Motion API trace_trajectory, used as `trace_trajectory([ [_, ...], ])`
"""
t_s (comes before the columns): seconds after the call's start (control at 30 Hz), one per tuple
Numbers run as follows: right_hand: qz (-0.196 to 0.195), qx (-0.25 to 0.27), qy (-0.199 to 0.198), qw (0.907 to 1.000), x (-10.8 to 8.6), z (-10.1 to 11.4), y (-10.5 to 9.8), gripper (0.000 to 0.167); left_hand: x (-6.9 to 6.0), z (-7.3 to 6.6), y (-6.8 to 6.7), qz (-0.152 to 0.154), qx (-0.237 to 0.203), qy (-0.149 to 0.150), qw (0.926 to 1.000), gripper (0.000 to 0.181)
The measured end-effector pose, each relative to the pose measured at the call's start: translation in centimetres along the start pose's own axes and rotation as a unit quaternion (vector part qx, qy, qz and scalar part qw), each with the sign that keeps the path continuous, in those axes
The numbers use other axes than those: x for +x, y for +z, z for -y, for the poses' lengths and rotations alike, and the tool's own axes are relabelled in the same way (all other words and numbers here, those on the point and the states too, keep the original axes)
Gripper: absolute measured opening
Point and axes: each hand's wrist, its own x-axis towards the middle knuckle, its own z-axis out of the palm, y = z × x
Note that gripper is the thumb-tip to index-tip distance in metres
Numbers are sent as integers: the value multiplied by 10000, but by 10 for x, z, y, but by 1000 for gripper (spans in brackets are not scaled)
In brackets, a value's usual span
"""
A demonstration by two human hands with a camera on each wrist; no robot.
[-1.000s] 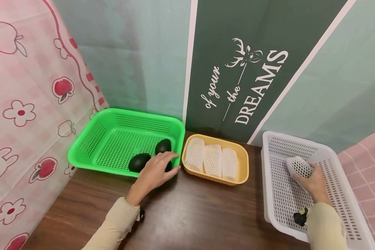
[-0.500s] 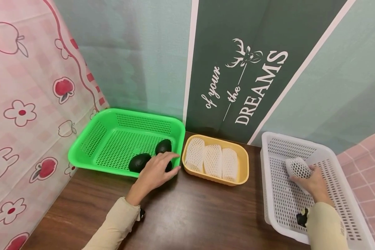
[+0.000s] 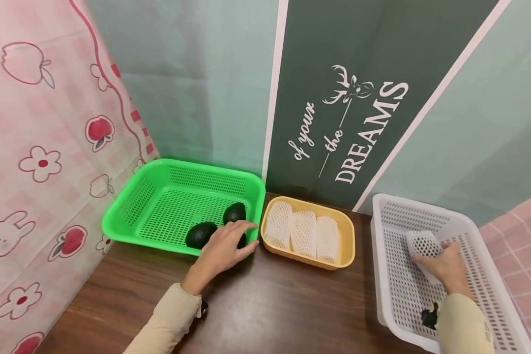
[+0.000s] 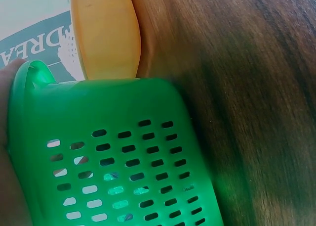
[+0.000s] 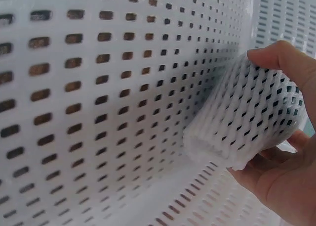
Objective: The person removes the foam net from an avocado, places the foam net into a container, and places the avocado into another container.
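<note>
In the head view my left hand [image 3: 224,248] rests over the near right corner of a green plastic basket [image 3: 128,189], fingers loosely bent at the rim. Dark avocados lie beside it: one left [image 3: 200,235], one behind [image 3: 234,213], and a third dark one partly hidden under the hand. My right hand [image 3: 449,265] is inside a white plastic basket [image 3: 382,275]. Between thumb and fingers it holds a white foam net sleeve [image 5: 247,112] with something dark showing through the mesh, seen close in the right wrist view. The sleeve is tilted near the basket floor.
A yellow tray [image 3: 347,241] stands between the two baskets, holding several white foam net sleeves [image 3: 304,232] side by side. Brown wooden table [image 3: 265,305] lies in front. Hanging cloths [image 3: 203,88] close off the back and left; pink tile pattern [image 3: 524,255] borders the right.
The head view has tilted slightly, so everything sits a little lower in it. My left hand stays at the green basket; the right keeps its hold on the foam net sleeve with little movement.
</note>
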Motion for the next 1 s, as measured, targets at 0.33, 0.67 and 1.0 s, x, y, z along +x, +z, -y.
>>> trace_trajectory([
  [0.33,-348,-14,-146,9993,-7,11,-11,95,-1,-2,0,32,-38,-15,10000,41],
  [0.67,-734,-121,-1107,9911,-29,52,-35,94,-1,-1,-3,-40,0,1,10000,41],
  [1.0,-881,-336,-1972,9758,-68,108,-37,87,0,-2,-1,-74,-27,-2,10000,40],
])
